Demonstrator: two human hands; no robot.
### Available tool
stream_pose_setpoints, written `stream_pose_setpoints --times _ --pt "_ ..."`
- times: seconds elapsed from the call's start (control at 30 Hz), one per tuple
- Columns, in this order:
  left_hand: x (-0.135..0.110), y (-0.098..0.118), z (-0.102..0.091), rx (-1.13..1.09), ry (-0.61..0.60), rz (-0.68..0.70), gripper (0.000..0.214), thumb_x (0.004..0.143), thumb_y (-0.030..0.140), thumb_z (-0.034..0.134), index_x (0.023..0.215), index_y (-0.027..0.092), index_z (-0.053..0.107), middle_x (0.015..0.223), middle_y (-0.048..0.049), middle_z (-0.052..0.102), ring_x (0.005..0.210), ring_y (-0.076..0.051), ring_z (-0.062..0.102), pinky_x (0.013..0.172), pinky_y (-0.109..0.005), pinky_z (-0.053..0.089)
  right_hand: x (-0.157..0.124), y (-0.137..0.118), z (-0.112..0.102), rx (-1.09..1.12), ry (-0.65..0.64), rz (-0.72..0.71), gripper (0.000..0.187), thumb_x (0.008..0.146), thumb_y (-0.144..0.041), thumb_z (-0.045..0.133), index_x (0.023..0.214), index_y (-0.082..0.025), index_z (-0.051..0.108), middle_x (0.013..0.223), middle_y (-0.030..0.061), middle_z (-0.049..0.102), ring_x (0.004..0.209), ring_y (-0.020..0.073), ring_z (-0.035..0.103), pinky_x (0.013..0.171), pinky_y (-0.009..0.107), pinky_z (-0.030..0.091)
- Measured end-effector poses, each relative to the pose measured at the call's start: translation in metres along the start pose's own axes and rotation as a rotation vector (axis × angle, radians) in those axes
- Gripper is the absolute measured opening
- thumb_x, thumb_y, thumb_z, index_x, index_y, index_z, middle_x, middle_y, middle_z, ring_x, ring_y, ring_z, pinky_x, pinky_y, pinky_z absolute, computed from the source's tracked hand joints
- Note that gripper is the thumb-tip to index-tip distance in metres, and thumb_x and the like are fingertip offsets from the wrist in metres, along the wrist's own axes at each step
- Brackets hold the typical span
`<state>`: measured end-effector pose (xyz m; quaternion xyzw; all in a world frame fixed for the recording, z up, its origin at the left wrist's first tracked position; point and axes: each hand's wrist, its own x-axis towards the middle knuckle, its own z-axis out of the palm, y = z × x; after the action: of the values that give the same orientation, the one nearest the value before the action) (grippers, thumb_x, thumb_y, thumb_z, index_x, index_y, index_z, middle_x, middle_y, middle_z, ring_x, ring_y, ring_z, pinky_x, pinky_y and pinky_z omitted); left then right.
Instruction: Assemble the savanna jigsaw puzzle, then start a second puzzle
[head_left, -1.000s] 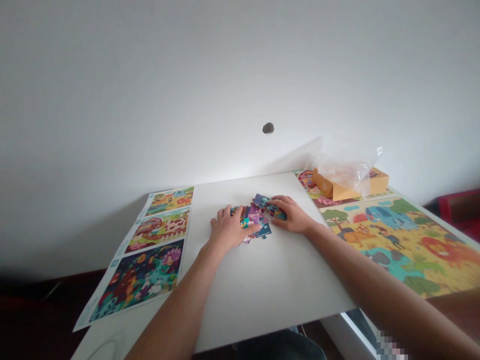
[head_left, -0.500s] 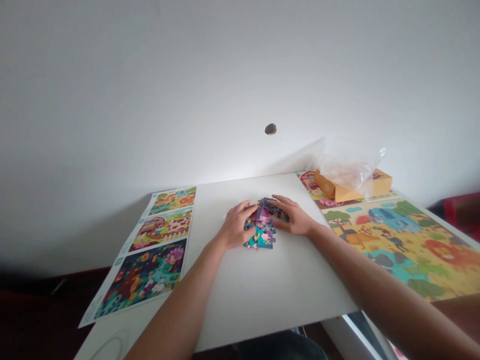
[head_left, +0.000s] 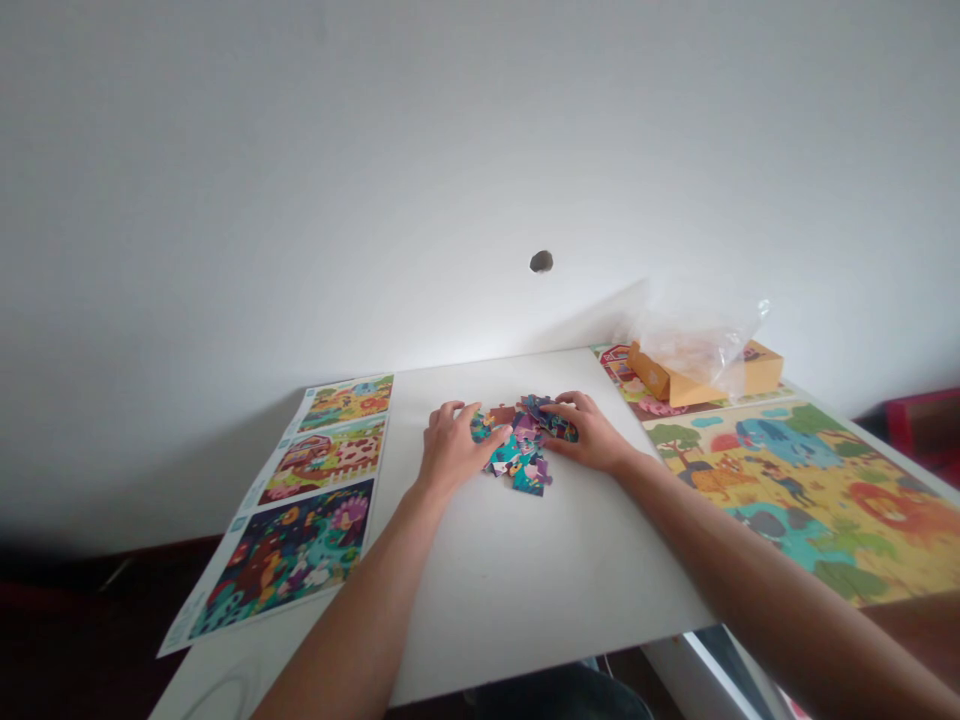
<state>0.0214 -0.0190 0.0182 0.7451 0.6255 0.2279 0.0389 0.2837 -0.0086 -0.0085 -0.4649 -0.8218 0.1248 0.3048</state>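
Puzzle pieces: I see them in one heap (head_left: 525, 455) on the white table (head_left: 525, 580), between the two hands; the colours are dark blue, teal, purple and some brown-red, and the pieces overlap one another.
Left hand: the person's left hand (head_left: 454, 448) is at the left side of the heap, palm down, with the fingers curved and the thumb reaching over the edge of the pieces.
Left grip: fingers and thumb are spread apart, and some teal pieces show in the gap between them.
Right hand: the person's right hand (head_left: 589, 435) is at the right side of the heap, and its fingertips touch dark pieces at the far right part.
Right grip: thumb and fingers stand apart with dark pieces between them; from my view I cannot tell if they pinch these pieces or only rest against them.
Picture sheet: at the left, a white sheet (head_left: 291, 560) carries three printed pictures in a row, the nearest one dark, and its corner goes beyond the table edge.
Animal picture: at the right, a large yellow picture (head_left: 780, 490) lies flat, with an elephant, a lion and trees.
Box: behind this picture I see an orange box (head_left: 763, 372), which stands on a farm picture (head_left: 622, 372), and a clear plastic bag (head_left: 694, 335) lies over the box.
Wall: the pale wall (head_left: 300, 180) rises behind the table, with a dark hole (head_left: 541, 262) in it.
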Motion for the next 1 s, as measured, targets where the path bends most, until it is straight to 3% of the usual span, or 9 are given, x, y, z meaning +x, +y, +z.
stream_pose_setpoints --times 0.13,0.27,0.4,0.57,0.7,0.8,0.9,1.0 --pt "-0.006 0.001 0.004 -0.002 -0.171 0.167 0.078 0.077 0.067 0.063 0.144 0.03 0.047 0.143 -0.0135 0.045 0.136 -0.038 0.037 0.108 -0.056 0.033 -0.001 -0.002 -0.002 0.024 -0.063 -0.079 0.063 0.086 -0.052 0.064 0.142 -0.025 0.052 0.15 0.0149 0.042 0.137 0.0344 0.041 0.113 0.053 0.035" --pt "-0.007 -0.002 0.008 -0.007 -0.241 0.272 0.073 0.08 0.051 0.067 0.146 0.033 0.044 0.15 -0.0118 0.036 0.141 -0.036 0.031 0.113 -0.056 0.028 -0.001 -0.006 -0.006 0.103 -0.1 -0.152 0.06 0.084 -0.044 0.067 0.139 -0.023 0.055 0.141 0.0149 0.051 0.131 0.032 0.048 0.111 0.049 0.039" --pt "-0.003 -0.008 0.005 0.012 -0.16 0.231 0.066 0.08 0.042 0.069 0.142 0.033 0.05 0.148 -0.0116 0.036 0.14 -0.036 0.032 0.113 -0.056 0.029 -0.001 -0.007 -0.007 0.096 -0.088 -0.144 0.056 0.082 -0.044 0.071 0.133 -0.024 0.061 0.127 0.0142 0.058 0.121 0.0302 0.054 0.107 0.048 0.043" --pt "0.004 -0.02 0.01 0.013 0.005 0.106 0.047 0.082 0.031 0.064 0.129 0.029 0.063 0.126 -0.0109 0.051 0.121 -0.031 0.05 0.106 -0.049 0.042 0.0 -0.002 -0.002 -0.013 -0.081 -0.076 0.06 0.082 -0.051 0.07 0.136 -0.027 0.059 0.148 0.013 0.045 0.136 0.0348 0.042 0.111 0.055 0.037" --pt "0.007 -0.023 0.019 -0.035 0.062 0.056 0.041 0.086 0.023 0.056 0.126 0.024 0.066 0.129 -0.0114 0.052 0.122 -0.029 0.053 0.109 -0.046 0.043 0.0 -0.001 -0.001 -0.005 -0.091 -0.067 0.06 0.084 -0.054 0.067 0.137 -0.027 0.058 0.152 0.0131 0.043 0.138 0.0349 0.041 0.113 0.056 0.035" --pt "0.004 -0.017 0.02 -0.086 -0.014 0.139 0.043 0.091 0.035 0.054 0.13 0.022 0.063 0.143 -0.0126 0.048 0.136 -0.031 0.043 0.115 -0.051 0.036 -0.001 -0.007 -0.004 0.072 -0.106 -0.105 0.065 0.083 -0.052 0.068 0.139 -0.022 0.056 0.151 0.0165 0.042 0.139 0.0348 0.041 0.115 0.054 0.035" --pt "0.0 -0.009 0.015 -0.109 -0.163 0.259 0.064 0.086 0.051 0.06 0.14 0.018 0.055 0.155 -0.016 0.037 0.146 -0.037 0.028 0.118 -0.056 0.027 -0.002 -0.014 -0.011 0.173 -0.134 -0.178 0.072 0.082 -0.041 0.067 0.147 -0.02 0.045 0.154 0.016 0.039 0.143 0.0332 0.035 0.117 0.052 0.032" --pt "-0.003 -0.004 0.008 -0.141 -0.277 0.317 0.07 0.086 0.045 0.06 0.148 0.016 0.045 0.159 -0.0162 0.031 0.15 -0.035 0.02 0.121 -0.054 0.022 -0.003 -0.016 -0.015 0.257 -0.17 -0.268 0.078 0.081 -0.031 0.064 0.152 -0.019 0.036 0.157 0.014 0.035 0.145 0.0316 0.032 0.119 0.051 0.028"
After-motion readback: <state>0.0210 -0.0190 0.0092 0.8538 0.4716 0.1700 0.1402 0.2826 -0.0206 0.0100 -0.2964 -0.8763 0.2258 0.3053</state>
